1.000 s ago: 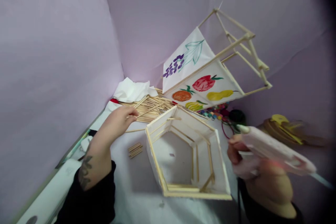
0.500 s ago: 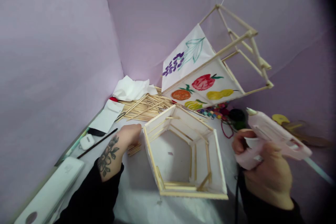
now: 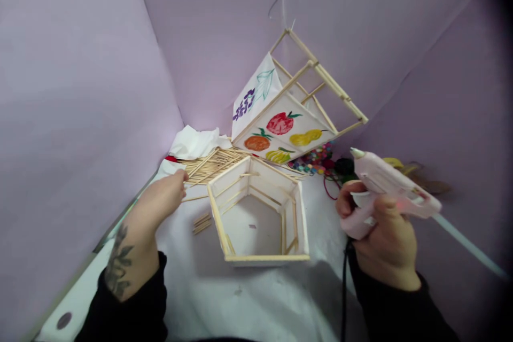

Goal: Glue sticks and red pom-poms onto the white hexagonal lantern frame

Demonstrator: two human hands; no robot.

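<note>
My right hand (image 3: 385,246) is wrapped round a pale pink glue gun (image 3: 388,181), its nozzle pointing up and to the left. A glue stick (image 3: 468,246) sticks out of the gun's back end. My left hand (image 3: 166,195) is by the pile of thin wooden sticks (image 3: 218,163), fingers curled together; what they hold, if anything, is hidden. Close to its fingertips lies a single stick (image 3: 196,199); I cannot tell whether they touch. Between my hands stands an open five-sided box frame (image 3: 266,257) of sticks and white panels. Several short sticks (image 3: 201,223) lie to its left.
Behind leans a taller stick frame (image 3: 340,91) with fruit painted on white panels. White cloth (image 3: 196,141) rests by the stick pile. Coloured beads (image 3: 312,159) lie at the back right. A black cord (image 3: 343,294) hangs from the gun, and a white case (image 3: 60,310) sits at left.
My left hand has moved left and up, away from the box's edge and toward the stick pile. The short sticks beside the box are uncovered. My right hand still holds the glue gun.
</note>
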